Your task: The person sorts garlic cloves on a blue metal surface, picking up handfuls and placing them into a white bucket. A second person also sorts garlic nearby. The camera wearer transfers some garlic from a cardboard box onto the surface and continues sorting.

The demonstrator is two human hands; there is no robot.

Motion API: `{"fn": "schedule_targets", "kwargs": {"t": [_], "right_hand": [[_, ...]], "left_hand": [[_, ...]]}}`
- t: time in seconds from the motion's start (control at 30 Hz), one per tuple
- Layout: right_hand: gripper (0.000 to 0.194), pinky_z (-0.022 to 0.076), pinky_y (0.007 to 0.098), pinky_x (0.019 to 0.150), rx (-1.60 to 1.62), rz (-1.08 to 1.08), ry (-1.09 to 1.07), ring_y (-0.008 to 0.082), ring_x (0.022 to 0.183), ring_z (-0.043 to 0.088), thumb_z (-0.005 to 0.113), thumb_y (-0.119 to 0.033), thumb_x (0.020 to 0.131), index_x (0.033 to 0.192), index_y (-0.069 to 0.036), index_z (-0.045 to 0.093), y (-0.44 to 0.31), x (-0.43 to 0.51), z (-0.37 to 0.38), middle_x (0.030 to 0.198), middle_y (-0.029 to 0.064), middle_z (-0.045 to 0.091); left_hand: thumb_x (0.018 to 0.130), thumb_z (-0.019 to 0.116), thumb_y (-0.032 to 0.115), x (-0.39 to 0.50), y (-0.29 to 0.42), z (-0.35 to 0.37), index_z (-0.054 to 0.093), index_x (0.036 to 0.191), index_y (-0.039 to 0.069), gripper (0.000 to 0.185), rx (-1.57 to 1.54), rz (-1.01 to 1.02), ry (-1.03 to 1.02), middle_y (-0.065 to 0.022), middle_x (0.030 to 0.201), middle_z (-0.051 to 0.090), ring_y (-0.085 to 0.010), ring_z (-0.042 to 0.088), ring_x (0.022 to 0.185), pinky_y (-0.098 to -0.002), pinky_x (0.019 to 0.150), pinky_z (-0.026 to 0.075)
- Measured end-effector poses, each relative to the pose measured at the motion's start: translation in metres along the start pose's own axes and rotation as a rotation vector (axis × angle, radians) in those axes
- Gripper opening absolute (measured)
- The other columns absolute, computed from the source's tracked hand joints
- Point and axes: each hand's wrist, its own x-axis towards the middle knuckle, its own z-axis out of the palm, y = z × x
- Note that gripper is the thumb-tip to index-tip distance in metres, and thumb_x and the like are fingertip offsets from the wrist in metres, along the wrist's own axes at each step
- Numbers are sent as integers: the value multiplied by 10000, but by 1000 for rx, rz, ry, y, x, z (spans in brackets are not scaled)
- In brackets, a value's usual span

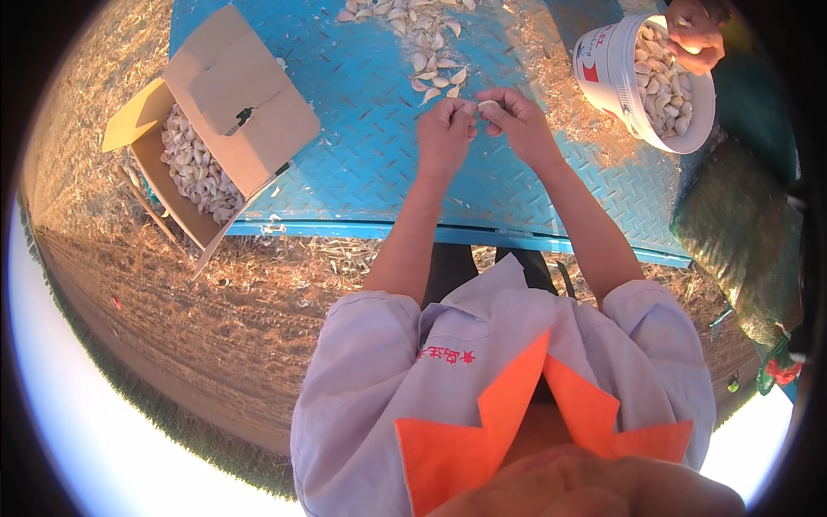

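Note:
Between the fingertips of my right hand [513,123] is a pale garlic clove [489,105]. My left hand [449,132] nearly meets it, its thumb pressed to the fingers; whether something small is pinched there cannot be told. Both hands are over a blue diamond-plate metal surface [362,148]. Just beyond them lies a loose scatter of garlic cloves [439,64]. At the left, an open cardboard box [258,110] holds many cloves [197,165]. A white plastic bucket [607,71] at the upper right, tilted in view, is partly filled with cloves [662,90].
Another person's hand [694,39] is over the bucket's rim, at its far side. Dry garlic skins and debris [555,77] cover part of the metal surface. A green mesh sack [743,239] stands at the right. The surface's near edge [465,234] runs before my body, with straw-littered soil below.

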Motion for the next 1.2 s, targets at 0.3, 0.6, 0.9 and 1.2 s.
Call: {"fn": "schedule_targets", "kwargs": {"t": [0.3, 0.6, 0.9, 1.2], "right_hand": [[552, 526, 381, 809, -739, -339, 194, 293, 954, 621, 697, -125, 743, 1261, -94, 511, 18, 45, 23, 1193, 139, 526], [439, 512, 422, 817, -653, -332, 47, 328, 978, 618, 669, -114, 760, 1180, -111, 541, -8, 81, 50, 1164, 116, 561], [320, 501, 408, 844, -506, -244, 120, 327, 1040, 611, 676, -117, 759, 1075, -92, 631, -11, 78, 60, 1142, 139, 616], [269, 506, 387, 800, -412, -218, 85, 301, 934, 644, 679, -137, 772, 1028, -62, 653, -10, 76, 53, 1026, 135, 662]], "left_hand": [[710, 768, 46, 33, -3, -31, 370, 1333, 55, 740, 896, 267, 155, -204, 1242, 429, -380, 599, 965, -431, 725, 531], [716, 756, 56, 80, -3, -41, 500, 1241, 145, 591, 846, 358, 2, -164, 1164, 488, -374, 604, 960, -413, 753, 541], [757, 597, -78, 86, -15, -34, 527, 1200, 60, 469, 494, 284, -46, -136, 1092, 580, -270, 603, 957, -340, 765, 516], [742, 542, -31, 80, 1, -17, 633, 1087, 19, 360, 311, 63, 18, -144, 1025, 651, -292, 649, 879, -380, 741, 505]]}}
